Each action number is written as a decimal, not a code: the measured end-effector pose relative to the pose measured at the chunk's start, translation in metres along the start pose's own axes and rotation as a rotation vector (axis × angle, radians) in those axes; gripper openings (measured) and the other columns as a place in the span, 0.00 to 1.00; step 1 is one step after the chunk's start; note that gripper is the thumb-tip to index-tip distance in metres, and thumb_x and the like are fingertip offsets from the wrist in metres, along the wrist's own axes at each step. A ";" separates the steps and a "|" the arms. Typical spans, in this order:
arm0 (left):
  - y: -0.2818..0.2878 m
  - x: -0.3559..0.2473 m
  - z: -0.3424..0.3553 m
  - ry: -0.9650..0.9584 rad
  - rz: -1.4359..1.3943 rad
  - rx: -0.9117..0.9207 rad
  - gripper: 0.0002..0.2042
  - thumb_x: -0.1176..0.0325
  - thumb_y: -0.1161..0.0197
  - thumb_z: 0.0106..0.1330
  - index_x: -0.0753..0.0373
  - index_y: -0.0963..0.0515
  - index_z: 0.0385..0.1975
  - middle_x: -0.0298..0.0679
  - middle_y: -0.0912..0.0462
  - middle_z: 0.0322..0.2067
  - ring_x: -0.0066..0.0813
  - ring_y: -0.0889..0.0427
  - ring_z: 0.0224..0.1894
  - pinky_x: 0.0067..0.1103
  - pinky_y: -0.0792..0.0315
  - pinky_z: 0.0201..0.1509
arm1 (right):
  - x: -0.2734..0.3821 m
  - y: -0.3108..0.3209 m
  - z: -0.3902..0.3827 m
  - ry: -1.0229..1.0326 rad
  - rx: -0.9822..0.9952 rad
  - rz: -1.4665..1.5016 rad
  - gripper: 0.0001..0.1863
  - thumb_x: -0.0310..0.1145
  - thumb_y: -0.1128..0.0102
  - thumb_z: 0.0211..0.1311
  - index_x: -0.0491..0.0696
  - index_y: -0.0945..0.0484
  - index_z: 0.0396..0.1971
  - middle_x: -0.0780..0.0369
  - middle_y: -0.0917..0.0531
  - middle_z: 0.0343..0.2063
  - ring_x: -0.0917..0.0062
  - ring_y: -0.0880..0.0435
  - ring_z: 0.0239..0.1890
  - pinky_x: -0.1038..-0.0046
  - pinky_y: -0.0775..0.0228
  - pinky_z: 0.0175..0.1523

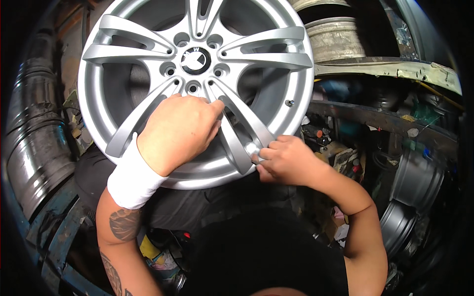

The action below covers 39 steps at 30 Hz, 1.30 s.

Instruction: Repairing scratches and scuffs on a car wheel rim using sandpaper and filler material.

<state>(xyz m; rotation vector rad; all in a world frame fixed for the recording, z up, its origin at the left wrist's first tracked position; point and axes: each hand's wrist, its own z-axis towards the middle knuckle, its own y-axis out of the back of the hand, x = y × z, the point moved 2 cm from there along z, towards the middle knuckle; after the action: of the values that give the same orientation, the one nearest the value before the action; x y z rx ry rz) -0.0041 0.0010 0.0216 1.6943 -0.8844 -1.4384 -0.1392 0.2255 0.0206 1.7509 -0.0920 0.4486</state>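
Observation:
A silver alloy wheel (296, 79) with paired spokes lies face up before me, its near edge over my lap. At its hub sits a round black-and-white centre cap (192, 61) with bolt holes around it. My left hand (180, 126), with a white band at the wrist, is closed over the lower spokes just below the hub; its fingertips are partly hidden. My right hand (290, 160) is pinched at the outer end of the lower right spoke, by the rim. Whatever its fingers hold, if anything, is hidden. A valve stem (289, 103) pokes out of the rim on the right.
Shiny stacked wheel barrels (39, 158) stand along the left. More wheels sit on a rack (335, 39) at the upper right, and grey rims (417, 177) lie at the right. Cluttered shelves (340, 143) and a blue metal frame (64, 232) surround my lap.

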 end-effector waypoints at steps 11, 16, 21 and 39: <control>0.000 0.001 -0.003 0.000 0.012 0.021 0.10 0.66 0.33 0.67 0.62 0.18 0.44 0.48 0.15 0.27 0.52 0.14 0.32 0.42 0.22 0.37 | -0.009 0.007 0.004 -0.080 0.004 -0.025 0.09 0.40 0.32 0.55 0.51 0.12 0.30 0.66 0.18 0.26 0.70 0.14 0.28 0.67 0.22 0.36; 0.002 0.001 0.000 -0.014 -0.014 0.012 0.10 0.66 0.33 0.68 0.62 0.18 0.44 0.48 0.14 0.27 0.51 0.14 0.33 0.42 0.22 0.38 | -0.011 0.007 0.003 -0.044 0.106 0.068 0.08 0.37 0.31 0.56 0.51 0.11 0.33 0.65 0.19 0.26 0.69 0.17 0.26 0.67 0.23 0.35; 0.003 -0.008 0.000 -0.047 -0.140 0.115 0.11 0.66 0.33 0.67 0.62 0.17 0.46 0.49 0.13 0.30 0.51 0.13 0.37 0.41 0.21 0.42 | -0.010 -0.011 0.001 -0.055 0.051 -0.014 0.09 0.38 0.31 0.55 0.51 0.11 0.32 0.66 0.19 0.25 0.68 0.17 0.26 0.66 0.24 0.35; -0.004 -0.023 0.000 -0.070 -0.291 0.320 0.14 0.67 0.33 0.66 0.62 0.18 0.50 0.52 0.13 0.30 0.55 0.13 0.37 0.42 0.21 0.43 | -0.015 0.009 0.003 -0.026 0.075 0.106 0.13 0.42 0.33 0.58 0.48 0.17 0.22 0.65 0.18 0.24 0.68 0.14 0.29 0.64 0.22 0.41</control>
<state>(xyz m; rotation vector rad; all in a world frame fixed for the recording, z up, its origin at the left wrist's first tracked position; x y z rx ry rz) -0.0070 0.0226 0.0296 2.0910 -0.9776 -1.6204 -0.1549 0.2177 0.0230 1.8313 -0.1892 0.5126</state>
